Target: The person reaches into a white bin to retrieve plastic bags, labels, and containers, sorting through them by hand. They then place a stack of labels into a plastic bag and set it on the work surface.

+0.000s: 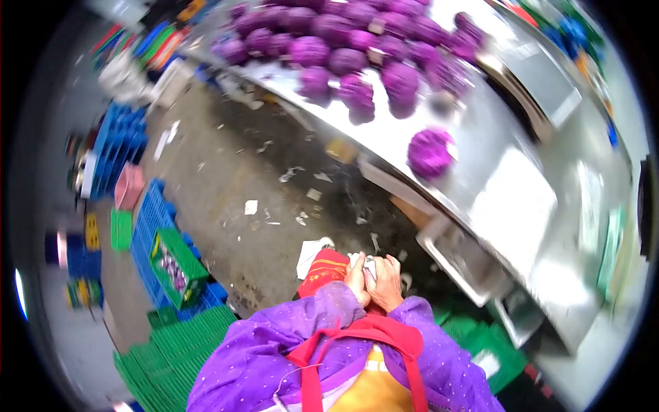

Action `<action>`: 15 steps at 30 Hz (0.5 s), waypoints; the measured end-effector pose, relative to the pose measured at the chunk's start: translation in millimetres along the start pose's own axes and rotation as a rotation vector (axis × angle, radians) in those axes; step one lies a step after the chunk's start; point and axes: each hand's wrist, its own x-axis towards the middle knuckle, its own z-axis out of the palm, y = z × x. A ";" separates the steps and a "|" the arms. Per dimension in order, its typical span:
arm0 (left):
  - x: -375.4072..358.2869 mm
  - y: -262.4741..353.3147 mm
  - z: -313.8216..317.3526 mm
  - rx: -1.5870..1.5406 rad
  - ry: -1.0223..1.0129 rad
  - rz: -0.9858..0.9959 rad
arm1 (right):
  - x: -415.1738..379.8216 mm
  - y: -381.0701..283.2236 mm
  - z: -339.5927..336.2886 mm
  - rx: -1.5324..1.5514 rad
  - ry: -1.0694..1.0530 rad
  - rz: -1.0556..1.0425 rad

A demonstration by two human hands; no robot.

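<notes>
Close in, the person's two hands meet in front of a purple dotted jacket and red apron straps (pixel 384 336). The left hand (pixel 356 279) and right hand (pixel 388 283) are both curled around a small crumpled white wad (pixel 368 264), paper or thin plastic by the look of it, held tight to the chest, likely to work it with both sets of fingers. A red sleeve cover with gold lettering (pixel 324 270) sits just left of the hands.

Down on the left, stacks of green crates (pixel 171 343) and blue crates (pixel 147 223) line the concrete floor (pixel 233 172), which is littered with paper scraps. One green crate (pixel 177 264) holds a few purple pieces.

Farther off, a long steel surface (pixel 508 185) curves across the right. One wrapped purple cabbage (pixel 430 152) lies apart on it; many more purple cabbages (pixel 343 41) are heaped at the far end.
</notes>
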 end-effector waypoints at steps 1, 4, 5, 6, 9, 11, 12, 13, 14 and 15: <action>11.4 18.6 -8.2 -0.009 0.055 0.055 | 19.2 -9.8 10.5 -0.066 -0.056 -0.078; 15.7 102.4 10.1 0.014 0.091 0.211 | 86.5 -20.5 56.5 -0.087 -0.231 -0.197; 44.1 139.3 3.1 -0.006 0.085 0.313 | 108.4 -20.4 73.3 0.056 -0.273 -0.194; 72.4 184.4 -6.2 -0.024 0.083 0.413 | 136.3 -27.3 90.9 0.196 -0.317 -0.183; 114.7 373.5 -10.5 -0.092 0.314 0.518 | 220.5 -40.0 139.7 0.095 -0.332 -0.065; 166.7 500.9 -15.2 -0.284 0.356 0.781 | 264.6 -8.7 186.8 0.169 -0.369 0.186; 222.7 556.5 -35.8 -0.413 0.346 0.900 | 274.1 13.1 210.0 0.256 -0.365 0.403; 212.1 611.0 -7.6 -0.515 0.366 0.891 | 293.5 -1.2 221.1 0.211 -0.398 0.518; 289.3 672.6 -27.8 -0.546 0.261 1.031 | 299.1 17.9 230.3 0.227 -0.505 0.596; 334.4 736.7 -27.9 -0.363 0.190 1.026 | 314.0 1.5 235.3 0.149 -0.547 0.687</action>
